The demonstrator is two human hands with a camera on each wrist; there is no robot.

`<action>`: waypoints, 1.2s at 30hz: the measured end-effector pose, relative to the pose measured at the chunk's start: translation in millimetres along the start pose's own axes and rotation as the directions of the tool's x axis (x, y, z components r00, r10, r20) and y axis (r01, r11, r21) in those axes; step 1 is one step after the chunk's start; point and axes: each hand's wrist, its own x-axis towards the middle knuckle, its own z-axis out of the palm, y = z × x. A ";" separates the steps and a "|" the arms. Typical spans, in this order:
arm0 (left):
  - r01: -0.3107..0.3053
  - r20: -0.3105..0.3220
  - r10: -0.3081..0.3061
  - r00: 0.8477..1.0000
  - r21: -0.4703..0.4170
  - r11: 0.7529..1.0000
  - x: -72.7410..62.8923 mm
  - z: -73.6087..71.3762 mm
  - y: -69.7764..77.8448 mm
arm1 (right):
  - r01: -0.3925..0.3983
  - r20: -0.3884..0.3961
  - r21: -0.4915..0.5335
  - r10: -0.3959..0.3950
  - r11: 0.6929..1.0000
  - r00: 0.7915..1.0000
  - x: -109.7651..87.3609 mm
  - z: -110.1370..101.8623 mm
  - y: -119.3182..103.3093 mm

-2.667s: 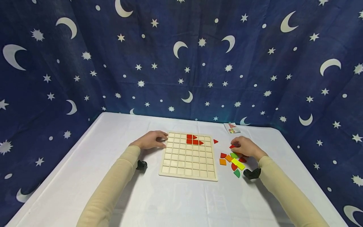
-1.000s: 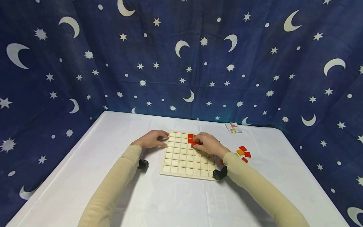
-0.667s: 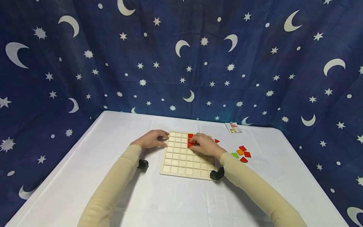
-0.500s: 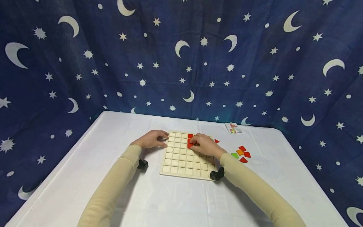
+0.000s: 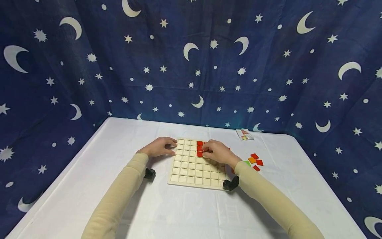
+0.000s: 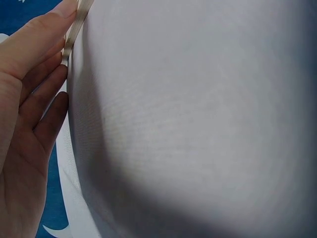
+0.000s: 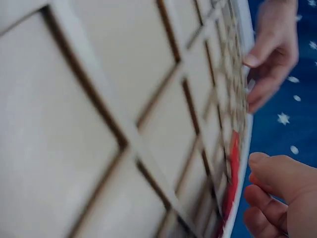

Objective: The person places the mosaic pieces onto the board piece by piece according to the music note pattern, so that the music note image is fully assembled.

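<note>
A wooden grid board lies on the table. At its left edge rests my left hand, fingertips and thumb touching the rim; in the left wrist view, the left hand has fairly straight fingers along the board's edge. Over the upper part of the board is my right hand, fingers loosely bent. Just left of its fingertips, red square tiles sit in a column of cells; more red pieces are partly hidden beneath it. In the right wrist view, the right hand shows nothing between thumb and fingers.
Right of the board lie loose pieces: red tiles, an orange square and a green piece, partly behind the right sleeve. A small picture card lies farther back. A starry dark blue curtain stands behind the table.
My right hand came from the loose pieces to the board; the red column now has a third square. Since half a second ago it has drawn slightly right. My left hand stays put.
</note>
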 end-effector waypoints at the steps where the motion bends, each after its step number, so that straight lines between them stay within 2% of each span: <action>1: -0.003 0.000 0.003 1.000 0.000 1.000 -0.1 0.1 -0.3 | -0.031 -0.001 0.020 0.031 0.999 1.000 -3.4 -4.1 2.7; 5: -0.012 0.000 0.012 1.000 0.009 1.000 -0.4 0.5 -1.5 | -0.173 -0.025 0.048 0.175 0.984 0.984 -24.2 -23.0 22.4; 9: 0.000 0.006 0.000 1.000 0.008 1.000 -2.7 -0.3 -2.2 | -0.305 -0.029 0.033 0.306 0.952 0.952 -51.3 -40.5 55.4; 11: 0.005 0.006 -0.005 1.000 0.003 1.000 -3.8 -1.0 -2.1 | -0.388 -0.009 0.028 0.389 0.921 0.921 -64.9 -46.6 72.3; 16: -0.008 0.004 0.008 1.000 -0.006 1.000 -4.1 -0.8 -2.5 | -0.578 0.019 0.033 0.577 0.816 0.816 -95.4 -53.4 102.5; 19: -0.006 0.009 0.006 1.000 -0.006 1.000 -3.9 -0.5 -1.8 | -0.627 0.005 0.032 0.627 0.778 0.779 -107.2 -53.9 111.6; 22: -0.003 0.009 0.003 1.000 -0.004 1.000 -4.0 -0.7 -0.8 | -0.642 -0.001 0.030 0.642 0.766 0.767 -111.9 -53.6 116.3; 26: 0.002 0.004 -0.002 1.000 -0.006 1.000 -3.5 -1.5 0.9 | -0.634 0.008 0.038 0.634 0.772 0.773 -109.8 -53.5 116.8; 31: 0.006 0.010 -0.006 1.000 -0.010 1.000 -1.9 -1.7 2.0 | -0.601 0.022 0.035 0.600 0.799 0.800 -103.0 -52.6 112.6; 36: -0.016 0.006 0.016 1.000 -0.001 1.000 -1.4 -1.5 1.7 | -0.542 0.023 0.033 0.542 0.840 0.840 -98.0 -50.6 110.1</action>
